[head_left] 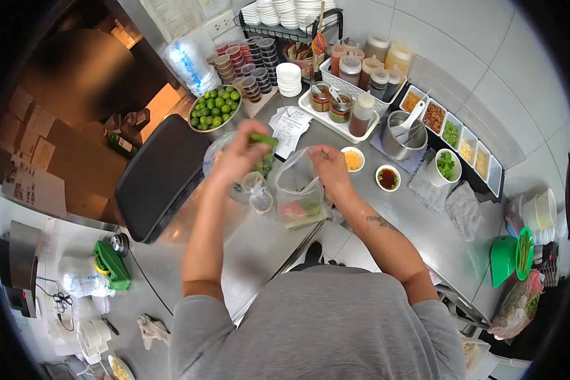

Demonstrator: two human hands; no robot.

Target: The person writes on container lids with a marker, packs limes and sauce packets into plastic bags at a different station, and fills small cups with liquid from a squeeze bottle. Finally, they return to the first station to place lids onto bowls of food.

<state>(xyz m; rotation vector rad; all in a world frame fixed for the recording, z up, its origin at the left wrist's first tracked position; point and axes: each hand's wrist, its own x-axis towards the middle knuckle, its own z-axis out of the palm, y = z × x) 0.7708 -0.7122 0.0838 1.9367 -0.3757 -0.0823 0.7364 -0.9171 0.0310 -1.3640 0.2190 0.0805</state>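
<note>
My left hand point(239, 155), a little smeared by motion, is closed on a green vegetable piece point(264, 139) whose exact kind I cannot make out. Below it on the steel counter lies a clear bag of leafy greens point(265, 166), partly hidden by the hand. A small tied plastic bag point(258, 194) sits beside that. My right hand point(331, 170) pinches the rim of an open clear plastic bag point(292, 179), holding it upright. Green and reddish food point(303, 209) shows through its lower part.
A bowl of limes point(215, 109) and a black tray point(158, 180) are at left. Paper slips point(290, 130), a yellow sauce cup point(353, 159) and a dark sauce cup point(387, 178) lie ahead. To the right stand a steel pot point(404, 147), a cup of greens point(446, 166) and topping containers point(451, 133).
</note>
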